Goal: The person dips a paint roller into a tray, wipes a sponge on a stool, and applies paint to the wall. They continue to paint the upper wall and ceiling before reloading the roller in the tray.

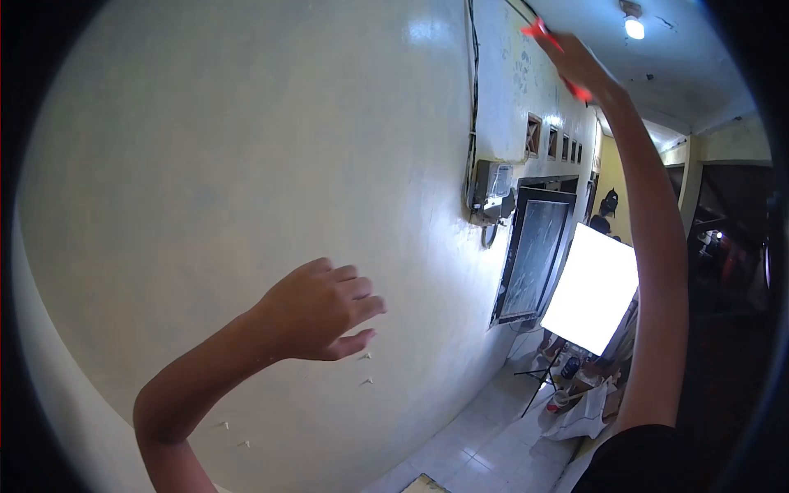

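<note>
Left hand (pixel 325 308) open, fingers loosely spread, close to a pale wall (pixel 205 164); contact unclear. Further right, a cable (pixel 472 99) runs down to a meter box (pixel 491 191). Right hand (pixel 579 62), raised high, is closed around a red tool (pixel 538 31) near the wall's top; overreaching could snag the cable

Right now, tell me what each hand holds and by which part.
The right hand grips a red object around its middle, a red end showing on either side. The left hand is open, holding nothing.
</note>
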A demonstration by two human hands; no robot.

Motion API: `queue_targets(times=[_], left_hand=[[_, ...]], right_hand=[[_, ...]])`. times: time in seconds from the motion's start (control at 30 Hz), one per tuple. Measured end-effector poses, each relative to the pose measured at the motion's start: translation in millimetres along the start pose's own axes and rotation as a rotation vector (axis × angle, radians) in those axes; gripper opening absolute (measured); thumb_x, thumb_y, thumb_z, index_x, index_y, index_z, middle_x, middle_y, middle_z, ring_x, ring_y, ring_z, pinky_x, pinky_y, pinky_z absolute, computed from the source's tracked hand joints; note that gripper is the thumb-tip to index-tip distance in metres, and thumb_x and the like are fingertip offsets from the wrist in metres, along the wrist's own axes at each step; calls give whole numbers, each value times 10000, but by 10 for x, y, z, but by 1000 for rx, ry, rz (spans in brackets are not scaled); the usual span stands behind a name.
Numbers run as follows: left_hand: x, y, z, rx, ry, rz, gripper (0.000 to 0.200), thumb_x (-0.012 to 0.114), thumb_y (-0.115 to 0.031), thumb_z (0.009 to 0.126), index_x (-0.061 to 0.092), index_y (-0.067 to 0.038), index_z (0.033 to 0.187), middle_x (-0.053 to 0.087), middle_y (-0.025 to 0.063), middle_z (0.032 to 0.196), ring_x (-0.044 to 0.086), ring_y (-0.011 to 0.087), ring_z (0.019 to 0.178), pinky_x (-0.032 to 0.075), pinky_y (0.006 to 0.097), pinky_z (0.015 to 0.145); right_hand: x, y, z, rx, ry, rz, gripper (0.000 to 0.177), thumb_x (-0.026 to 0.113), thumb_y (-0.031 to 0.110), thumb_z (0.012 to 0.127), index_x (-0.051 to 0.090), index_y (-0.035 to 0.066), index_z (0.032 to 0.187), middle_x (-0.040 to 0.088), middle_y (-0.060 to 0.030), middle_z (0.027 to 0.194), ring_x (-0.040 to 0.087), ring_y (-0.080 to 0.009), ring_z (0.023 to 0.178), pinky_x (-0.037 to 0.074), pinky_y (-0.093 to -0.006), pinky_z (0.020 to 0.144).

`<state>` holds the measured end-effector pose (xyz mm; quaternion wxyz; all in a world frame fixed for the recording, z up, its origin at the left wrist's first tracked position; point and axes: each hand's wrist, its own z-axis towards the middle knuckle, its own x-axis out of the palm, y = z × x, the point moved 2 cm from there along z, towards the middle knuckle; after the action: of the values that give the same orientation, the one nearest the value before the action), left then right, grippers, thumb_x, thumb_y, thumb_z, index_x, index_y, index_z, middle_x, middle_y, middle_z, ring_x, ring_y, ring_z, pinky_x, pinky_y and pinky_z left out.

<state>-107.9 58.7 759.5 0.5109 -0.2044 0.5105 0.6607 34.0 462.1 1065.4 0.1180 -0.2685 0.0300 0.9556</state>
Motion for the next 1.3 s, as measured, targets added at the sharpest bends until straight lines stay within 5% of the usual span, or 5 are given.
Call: queue_targets(times=[0.3,0.6,0.67,0.87,1.3], left_hand=[[130,388,-837,-209,146,93,255,726,-316,885,711,-109,1034,659,50,1000,638,206,982,517,364,817],[506,-24,-766,-111,223,-219,306,675,-381,930,699,-126,1097,700,54,973,676,226,910,524,380,807],[499,-108,-884,-112,259,-219,311,675,-390,931,696,-136,1110,704,48,971,683,224,907,528,382,806],[259,26,-1267,-218,334,-263,318,665,-403,938,713,-140,1110,722,64,983,691,255,955,538,409,846],[278,111,-713,-227,91,-444,325,693,-373,930,719,-109,1117,729,91,972,681,285,941,530,420,853]], right_hand=[[-13,-161,-173,-98,-122,27,503,515,444,1070,631,36,1340,724,-127,1105,659,-204,1027,491,-380,940],[-446,699,497,264,-150,-84,548,552,532,1013,704,7,976,624,-85,660,606,-216,539,534,-409,506],[-312,-27,488,-288,-357,-119,766,488,686,993,608,26,1363,698,-108,947,645,-169,923,503,-368,893],[-618,53,-589,219,124,-43,719,517,617,1017,592,-1,1378,700,-114,1089,615,-156,1008,463,-360,969],[-737,361,358,101,-62,-192,506,626,510,974,650,34,1144,572,-48,653,562,-165,503,466,-356,454]])
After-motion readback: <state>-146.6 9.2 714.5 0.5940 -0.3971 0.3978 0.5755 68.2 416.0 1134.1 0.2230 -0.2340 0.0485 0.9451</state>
